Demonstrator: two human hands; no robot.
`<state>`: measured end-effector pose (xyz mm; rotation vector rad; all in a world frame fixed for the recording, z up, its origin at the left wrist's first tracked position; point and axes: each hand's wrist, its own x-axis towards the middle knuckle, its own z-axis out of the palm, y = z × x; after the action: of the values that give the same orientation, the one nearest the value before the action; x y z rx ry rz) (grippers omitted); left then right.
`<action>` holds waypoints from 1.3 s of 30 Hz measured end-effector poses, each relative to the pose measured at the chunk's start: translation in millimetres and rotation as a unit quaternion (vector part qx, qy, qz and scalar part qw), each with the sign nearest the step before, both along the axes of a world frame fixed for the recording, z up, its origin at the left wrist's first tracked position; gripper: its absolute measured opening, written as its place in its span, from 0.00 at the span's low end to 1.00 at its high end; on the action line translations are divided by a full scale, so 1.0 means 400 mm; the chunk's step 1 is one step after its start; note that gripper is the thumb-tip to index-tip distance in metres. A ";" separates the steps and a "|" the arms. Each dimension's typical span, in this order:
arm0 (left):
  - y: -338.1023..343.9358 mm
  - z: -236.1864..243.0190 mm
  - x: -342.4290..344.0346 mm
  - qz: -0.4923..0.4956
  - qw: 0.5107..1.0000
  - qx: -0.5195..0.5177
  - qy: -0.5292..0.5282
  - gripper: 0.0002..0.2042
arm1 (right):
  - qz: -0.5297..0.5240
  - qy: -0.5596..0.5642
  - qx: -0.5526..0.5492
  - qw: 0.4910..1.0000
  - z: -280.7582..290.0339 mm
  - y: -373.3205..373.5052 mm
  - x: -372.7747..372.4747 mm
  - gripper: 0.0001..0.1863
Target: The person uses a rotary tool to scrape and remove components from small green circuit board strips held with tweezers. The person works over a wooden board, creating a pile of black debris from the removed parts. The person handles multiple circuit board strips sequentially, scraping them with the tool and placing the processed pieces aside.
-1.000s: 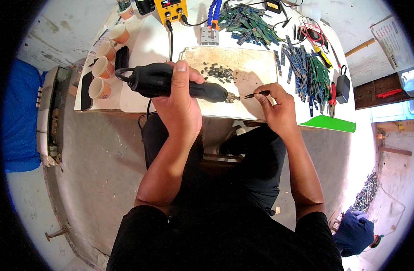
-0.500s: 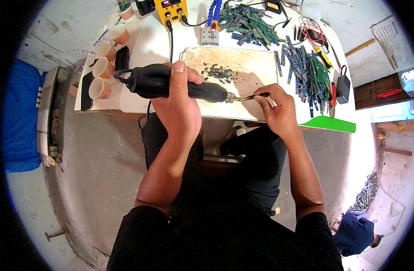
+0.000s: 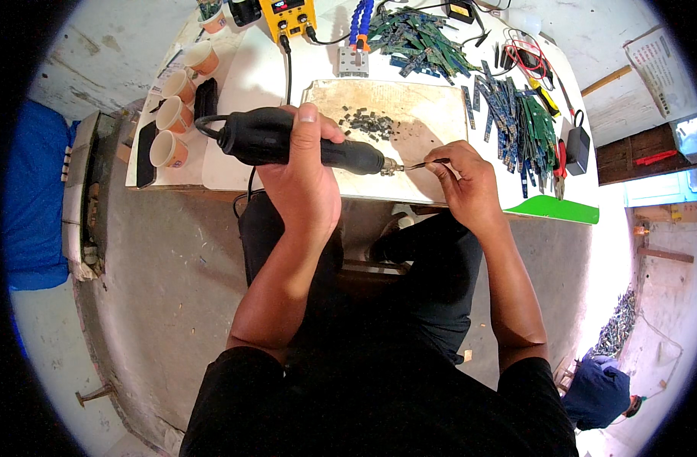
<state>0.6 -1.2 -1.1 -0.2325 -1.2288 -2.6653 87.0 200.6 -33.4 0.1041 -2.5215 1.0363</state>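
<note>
My left hand (image 3: 306,175) is wrapped around a black hot air gun (image 3: 261,137), its metal nozzle (image 3: 390,166) pointing right over the near edge of the work board (image 3: 432,107). My right hand (image 3: 470,186) pinches a pair of dark tweezers (image 3: 437,161). Their tips reach left to just beside the nozzle; whatever lies between the tips is too small to make out. Beyond the nozzle, small black chips (image 3: 370,123) are scattered over the board.
Strips of green circuit board lie in a far heap (image 3: 424,46) and a right-hand pile (image 3: 519,126), near red-handled pliers (image 3: 560,167). A yellow soldering station (image 3: 290,19) stands at the back. Paper cups (image 3: 169,148) line the left edge. Another person (image 3: 599,392) is at lower right.
The hot air gun in my left hand has shifted very slightly to the right. My right hand and the tweezers stay almost in place.
</note>
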 end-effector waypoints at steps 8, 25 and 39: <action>0.006 0.001 0.004 0.001 1.000 0.003 -0.005 0.07 | -0.001 -0.004 -0.004 1.000 0.001 -0.001 0.000 0.06; 0.008 0.002 0.004 -0.003 1.000 0.000 0.000 0.06 | 0.008 0.009 0.004 1.000 -0.002 0.000 0.000 0.07; 0.001 0.019 0.006 0.018 1.000 -0.016 -0.016 0.07 | -0.117 0.060 -0.017 0.991 -0.021 -0.004 -0.023 0.05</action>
<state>2.9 -0.9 6.5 -0.1709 -1.2749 -2.6312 77.9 199.1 -41.7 -0.1327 -2.3390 0.9480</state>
